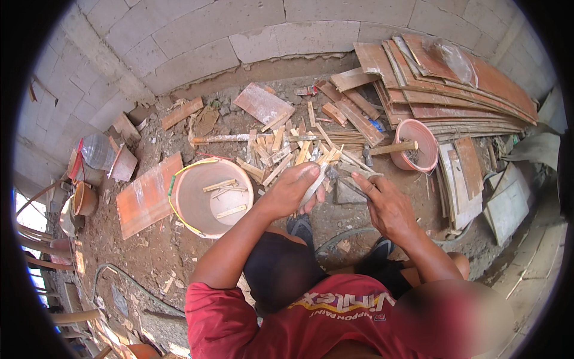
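My left hand (293, 190), ahead of my knees, is closed around several narrow wood strips (313, 186), whose ends stick out past the thumb. Just to its right, my right hand (387, 206) has its fingers curled on a thin flat grey piece (354, 186); whether this is a blade or wood I cannot make out. The hands are a short way apart. Beyond them lies a loose heap of wood strips (278, 142). Left of my left hand stands a large pale bucket (186, 206) with a yellow and green handle and a few strips inside.
A hammer (394, 148) leans on a pink bucket (423, 128) at the right. Behind it rise stacked reddish boards (478, 99). An orange board (146, 194) lies left of the pale bucket. A hose (128, 286) crosses the dirt. A block wall (257, 36) closes the far side.
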